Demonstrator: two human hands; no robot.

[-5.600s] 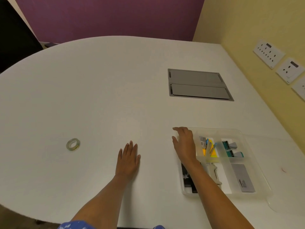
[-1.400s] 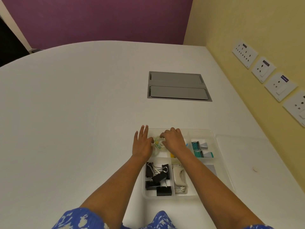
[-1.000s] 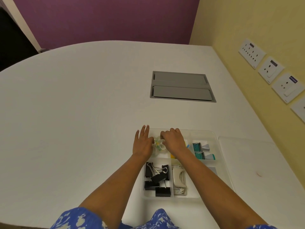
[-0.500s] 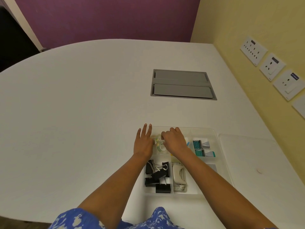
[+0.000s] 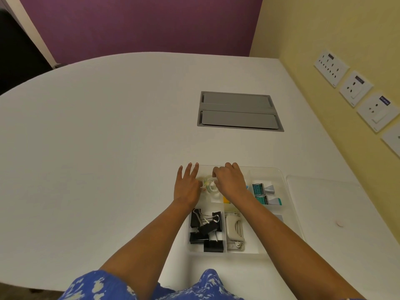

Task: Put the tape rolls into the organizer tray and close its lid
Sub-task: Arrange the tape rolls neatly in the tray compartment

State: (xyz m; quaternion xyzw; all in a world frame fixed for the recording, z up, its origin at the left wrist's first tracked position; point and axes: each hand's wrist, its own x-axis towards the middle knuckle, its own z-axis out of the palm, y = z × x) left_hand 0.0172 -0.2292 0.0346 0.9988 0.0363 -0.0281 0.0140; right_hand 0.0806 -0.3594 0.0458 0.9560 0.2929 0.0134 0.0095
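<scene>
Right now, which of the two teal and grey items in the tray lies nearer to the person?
The lower teal item, beside the right forearm. The other one lies directly behind it in the same compartment of the organizer tray, farther from the person.

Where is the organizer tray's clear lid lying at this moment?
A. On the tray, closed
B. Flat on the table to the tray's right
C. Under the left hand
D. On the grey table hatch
B: the clear lid lies flat on the table beside the open organizer tray, on its right.

Soft, even indoor light falls from overhead. The white surface (image 5: 97, 148) looks bright but shows no harsh glare. Shadows are faint and diffuse. The wide-angle lens bends straight edges near the borders. Fine detail looks slightly soft throughout.
</scene>
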